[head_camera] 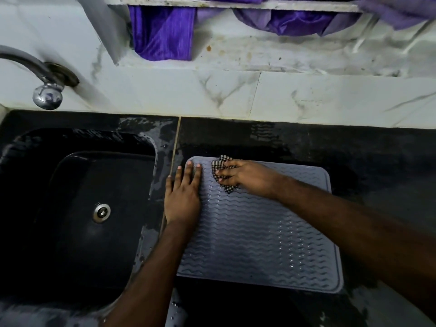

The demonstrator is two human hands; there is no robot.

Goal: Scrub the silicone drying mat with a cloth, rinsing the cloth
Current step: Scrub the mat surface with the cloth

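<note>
A grey silicone drying mat [254, 234] with wavy ridges lies flat on the black counter, right of the sink. My left hand [182, 194] presses flat on the mat's left edge, fingers straight. At the mat's far left corner, my right hand [243, 175] grips a bunched black-and-white checked cloth [220, 165] and holds it against the mat. Most of the cloth is hidden under that hand. Water drops glisten on the mat's right part.
A black sink [77, 208] with a steel drain [101, 212] lies to the left; a chrome tap [47, 90] juts from the tiled wall above it. The black counter [377, 166] is wet around the mat. Purple cloth [165, 29] hangs at the back.
</note>
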